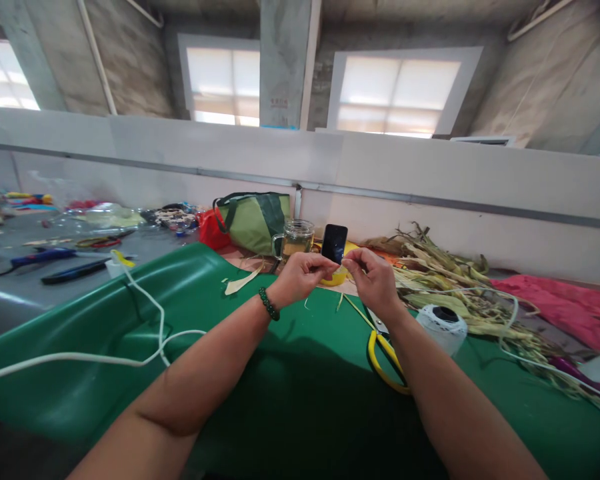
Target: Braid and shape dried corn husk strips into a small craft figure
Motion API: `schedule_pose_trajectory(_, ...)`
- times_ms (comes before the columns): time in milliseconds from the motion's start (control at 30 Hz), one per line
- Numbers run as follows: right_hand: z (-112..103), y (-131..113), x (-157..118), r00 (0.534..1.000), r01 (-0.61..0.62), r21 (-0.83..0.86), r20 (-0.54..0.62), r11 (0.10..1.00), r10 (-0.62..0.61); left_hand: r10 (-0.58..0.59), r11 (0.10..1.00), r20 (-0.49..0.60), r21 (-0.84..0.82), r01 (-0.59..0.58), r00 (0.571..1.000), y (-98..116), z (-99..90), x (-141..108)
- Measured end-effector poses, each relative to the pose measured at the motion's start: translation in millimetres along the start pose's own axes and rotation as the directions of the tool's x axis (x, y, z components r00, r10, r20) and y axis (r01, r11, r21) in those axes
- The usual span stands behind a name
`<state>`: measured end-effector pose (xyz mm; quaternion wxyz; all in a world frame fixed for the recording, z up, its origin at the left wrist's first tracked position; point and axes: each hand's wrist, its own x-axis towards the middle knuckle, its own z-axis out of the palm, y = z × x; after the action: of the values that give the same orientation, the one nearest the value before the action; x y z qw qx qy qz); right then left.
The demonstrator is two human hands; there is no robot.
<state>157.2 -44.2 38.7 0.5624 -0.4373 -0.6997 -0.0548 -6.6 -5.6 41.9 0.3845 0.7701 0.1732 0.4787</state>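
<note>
My left hand (303,277), with a beaded bracelet (269,304) on its wrist, is raised over the green mat (300,373). Its fingers are pinched together. Facing it, my right hand (373,277) is pinched too, the fingertips of both hands close to each other. Whatever thin thing they hold is too small to make out. Just behind the hands stand a black-screened phone (335,244) and a glass mug (296,241) of pale liquid. Yellow-handled scissors (380,360) lie by my right forearm, which partly hides them. A spool of white thread (443,328) stands to its right.
Dried corn husks (445,273) pile up at the right, near a pink cloth (565,310). A green bag (257,223) stands against the wall. A white cable (95,359) crosses the mat's left side. Farther left lie a blue tool (45,257) and plastic bags (105,217).
</note>
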Motion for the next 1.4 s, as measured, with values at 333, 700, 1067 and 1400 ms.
schedule_pose_trajectory(333,-2.6,4.9,3.1,0.971,-0.185,0.252,0.198,0.95,0.136,-0.068,0.976,0.041,-0.204,0.075,0.997,-9.0,-3.9,4.5)
schedule_pose_trajectory(700,20.3,-6.0,-9.9,0.99,-0.073,0.195,-0.1,0.978,0.094,-0.22,0.933,-0.076,-0.308,0.186,0.973,-14.1,5.3,2.6)
schedule_pose_trajectory(1067,3.4,2.6,-3.3,0.991,0.126,-0.073,0.06,0.989,-0.122,0.094,0.966,-0.114,0.252,-0.063,0.989,-16.0,8.6,-1.9)
schedule_pose_trajectory(1400,4.0,3.4,-2.9,0.978,0.158,-0.092,0.15,0.983,-0.143,0.139,0.929,-0.027,0.35,-0.121,0.99,-10.8,7.8,-2.7)
